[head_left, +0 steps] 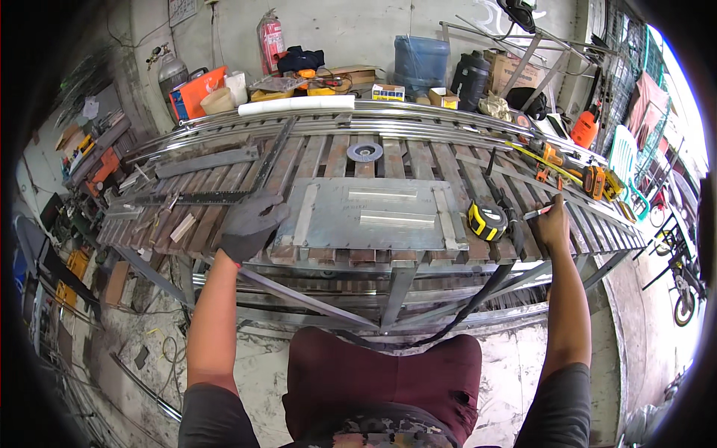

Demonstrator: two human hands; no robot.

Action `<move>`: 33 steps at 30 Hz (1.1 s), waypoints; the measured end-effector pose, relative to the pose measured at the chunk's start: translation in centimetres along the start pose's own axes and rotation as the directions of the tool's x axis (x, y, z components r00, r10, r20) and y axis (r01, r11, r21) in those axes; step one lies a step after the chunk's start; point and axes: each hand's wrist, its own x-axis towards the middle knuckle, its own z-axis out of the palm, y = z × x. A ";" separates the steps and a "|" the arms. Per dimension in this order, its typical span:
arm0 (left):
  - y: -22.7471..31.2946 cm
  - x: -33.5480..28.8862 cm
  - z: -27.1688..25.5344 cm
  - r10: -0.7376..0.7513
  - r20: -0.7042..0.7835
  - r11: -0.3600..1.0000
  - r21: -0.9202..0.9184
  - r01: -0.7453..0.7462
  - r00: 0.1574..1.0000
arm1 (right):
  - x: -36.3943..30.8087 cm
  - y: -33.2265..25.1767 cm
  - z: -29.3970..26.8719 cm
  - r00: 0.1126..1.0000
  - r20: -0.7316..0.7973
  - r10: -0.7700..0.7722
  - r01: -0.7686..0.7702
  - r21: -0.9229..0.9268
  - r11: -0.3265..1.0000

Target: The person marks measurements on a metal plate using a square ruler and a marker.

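Note:
My left hand, in a dark grey glove, lies at the left end of a flat metal plate, its fingers stretched toward the plate. The plate carries two light strips near its middle and narrow metal strips along both sides. A large dark framing square rests just beyond that hand. At the right, my bare right hand is closed around a white marker that points left. Between that hand and the plate sits a yellow-and-black tape measure, beside a black cable.
The slatted metal bench holds a grinding disc behind the plate. Long shiny tubes run along its back. Orange-and-black power tools lie at the right. A blue water jug and an orange spray bottle stand farther back.

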 end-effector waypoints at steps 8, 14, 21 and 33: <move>-0.6 0.0 -0.1 0.004 0.032 1.000 0.031 -0.005 0.999 | -0.8 -0.2 0.0 0.999 -0.033 -0.023 0.021 -0.059 0.998; 1.1 0.1 -0.4 -0.009 0.050 1.000 -0.025 0.010 0.999 | -1.1 -0.5 -0.8 1.000 -0.029 0.004 -0.006 -0.050 0.999; 0.0 0.2 -0.3 -0.015 0.033 0.999 -0.040 0.016 0.999 | 0.0 0.5 -0.1 1.000 -0.025 0.002 -0.004 -0.056 0.998; -0.7 0.4 0.3 0.002 -0.002 1.000 -0.020 -0.002 1.000 | -0.4 0.1 -0.5 1.000 -0.020 0.014 -0.015 -0.040 0.999</move>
